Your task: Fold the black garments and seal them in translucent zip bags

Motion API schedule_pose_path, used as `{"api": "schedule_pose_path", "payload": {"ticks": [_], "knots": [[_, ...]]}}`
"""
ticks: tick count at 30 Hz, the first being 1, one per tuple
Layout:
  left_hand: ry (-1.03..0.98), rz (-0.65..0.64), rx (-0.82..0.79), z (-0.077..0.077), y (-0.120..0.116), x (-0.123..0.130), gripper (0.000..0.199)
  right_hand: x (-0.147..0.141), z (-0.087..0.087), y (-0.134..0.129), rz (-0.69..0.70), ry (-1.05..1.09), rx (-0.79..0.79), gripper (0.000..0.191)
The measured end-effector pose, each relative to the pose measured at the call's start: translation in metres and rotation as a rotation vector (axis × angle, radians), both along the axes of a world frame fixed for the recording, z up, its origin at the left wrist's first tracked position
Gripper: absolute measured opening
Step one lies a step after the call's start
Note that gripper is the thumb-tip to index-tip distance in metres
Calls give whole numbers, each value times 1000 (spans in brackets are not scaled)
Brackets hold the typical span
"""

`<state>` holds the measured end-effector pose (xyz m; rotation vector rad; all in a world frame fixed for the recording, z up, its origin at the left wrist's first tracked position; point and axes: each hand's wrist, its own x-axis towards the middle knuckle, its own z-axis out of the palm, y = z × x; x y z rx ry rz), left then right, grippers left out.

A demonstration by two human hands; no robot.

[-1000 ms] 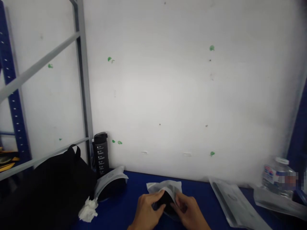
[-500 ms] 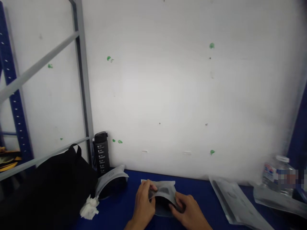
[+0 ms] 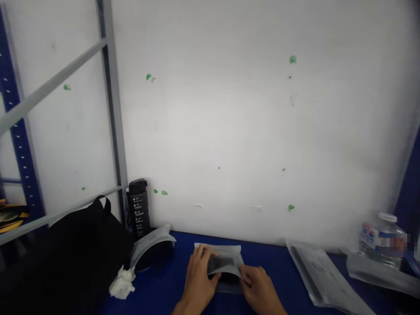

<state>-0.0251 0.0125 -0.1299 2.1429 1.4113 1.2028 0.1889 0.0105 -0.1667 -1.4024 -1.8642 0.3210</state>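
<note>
While both hands grip its sides, a frosted pouch [image 3: 227, 258] is held at the blue table [image 3: 182, 245], right of the black bottle [image 3: 139, 212] and nearer the wearer.
Left hand [image 3: 198, 278] closed on the pouch's left side, fingers across the upper face, thumb at the mouth edge; right hand [image 3: 260, 286] pinching the right edge, fingertip contact partly hidden; mouth gaping toward the wearer, dark inside; relative to the black bottle: second pouch [image 3: 151, 238] just in front, arched; crumpled tissue [image 3: 122, 283] farther forward; black bag [image 3: 75, 258] left; flat pouch [image 3: 323, 273] and clear bottle [image 3: 369, 238] well right.
</note>
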Motion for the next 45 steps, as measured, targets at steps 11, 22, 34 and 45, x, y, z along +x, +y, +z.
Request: {"api": "schedule_pose_path", "payload": {"ticks": [11,22,34,45], "knots": [[-74,-23,-101,-2,12,-20,60,6,0,2,-106,-30,-36,39],[-163,61,-149,-5,7,-10,58,6,4,1,-27,-115,-50,36],[67,208,-144,-4,12,-13,16,15,22,-3,-426,-203,3,30],[-108,-238,-66,-1,-1,-6,16,5,13,-5,-96,-106,562,25]]}}
